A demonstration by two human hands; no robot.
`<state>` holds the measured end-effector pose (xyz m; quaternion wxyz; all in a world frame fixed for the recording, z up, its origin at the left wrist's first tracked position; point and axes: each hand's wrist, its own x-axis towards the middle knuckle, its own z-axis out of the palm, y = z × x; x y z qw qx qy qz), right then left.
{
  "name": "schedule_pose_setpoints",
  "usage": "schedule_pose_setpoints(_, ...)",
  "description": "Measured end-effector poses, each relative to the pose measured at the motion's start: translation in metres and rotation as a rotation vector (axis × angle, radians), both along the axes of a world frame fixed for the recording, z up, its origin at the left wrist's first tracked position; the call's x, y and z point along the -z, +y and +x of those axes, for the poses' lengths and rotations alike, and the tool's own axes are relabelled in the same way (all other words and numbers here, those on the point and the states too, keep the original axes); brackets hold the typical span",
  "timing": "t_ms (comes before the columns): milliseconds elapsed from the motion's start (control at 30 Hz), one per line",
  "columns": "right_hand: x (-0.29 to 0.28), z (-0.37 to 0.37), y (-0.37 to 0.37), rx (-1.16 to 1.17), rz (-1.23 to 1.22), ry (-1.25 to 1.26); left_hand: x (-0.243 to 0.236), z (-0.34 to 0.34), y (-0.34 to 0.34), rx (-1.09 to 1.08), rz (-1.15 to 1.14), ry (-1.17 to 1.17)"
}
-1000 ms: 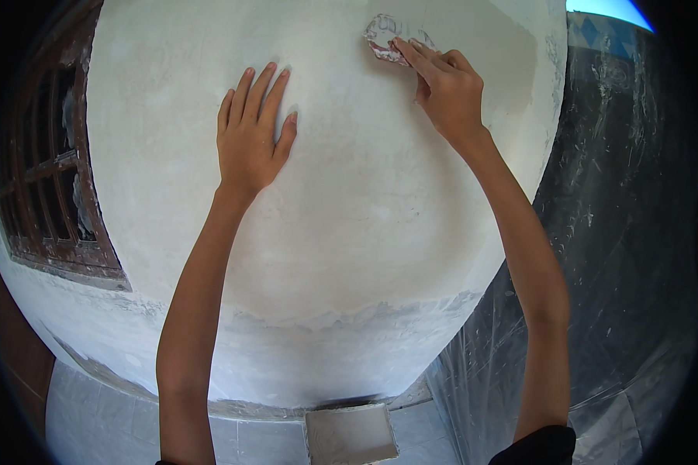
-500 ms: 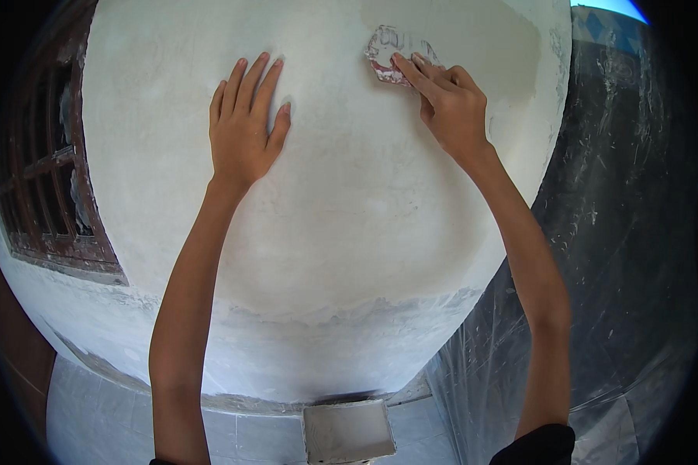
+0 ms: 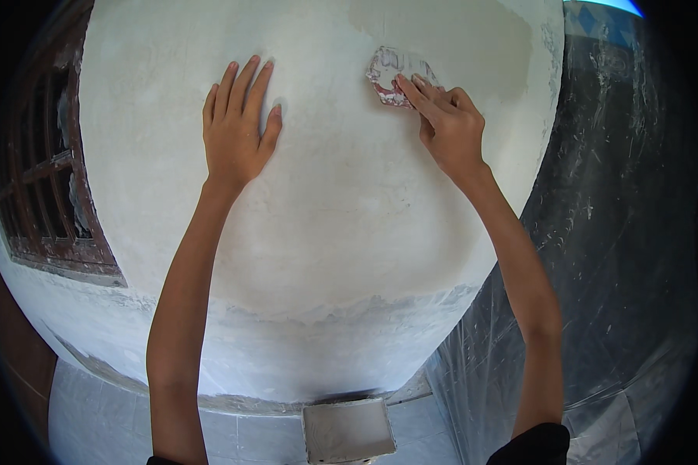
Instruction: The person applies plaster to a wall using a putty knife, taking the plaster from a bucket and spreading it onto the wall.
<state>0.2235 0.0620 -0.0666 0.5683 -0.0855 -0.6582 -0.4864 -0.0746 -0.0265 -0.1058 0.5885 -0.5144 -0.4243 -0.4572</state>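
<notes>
Wall (image 3: 333, 217): broad and pale, it bore a darker, damp-looking patch (image 3: 485, 46) at upper right; light, even strokes seemed advisable, without corners digging in.

Left hand (image 3: 240, 128): it lay flat against the wall, fingers extended and slightly parted, grasping nothing; the placing probably helped balance.

Right hand (image 3: 454, 128): its fingers were closed on the right end of a flat tool (image 3: 390, 63), the index finger laid along its face; a firm grip and shallow tilt were judged best.

Flat tool: thin and angular, it sat against the upper wall near the darker patch. White smears covered its face; reddish areas showed along its lower edge.
</notes>
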Motion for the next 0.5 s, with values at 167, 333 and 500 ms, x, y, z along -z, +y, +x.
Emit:
schedule_pose_setpoints(167,-0.026,0.001,-0.035,-0.043,-0.062,0.009,0.003,-0.002,-0.002,-0.033,0.004,-0.011)
schedule_pose_setpoints(333,-0.112,-0.019,-0.022,-0.085,0.145,0.103,-0.004,0.008,0.0,0.028,-0.03,0.012)
schedule_pose_setpoints(500,-0.041,-0.034,-0.005,0.055,0.097,0.005,0.0,0.002,-0.004,0.017,-0.034,-0.006)
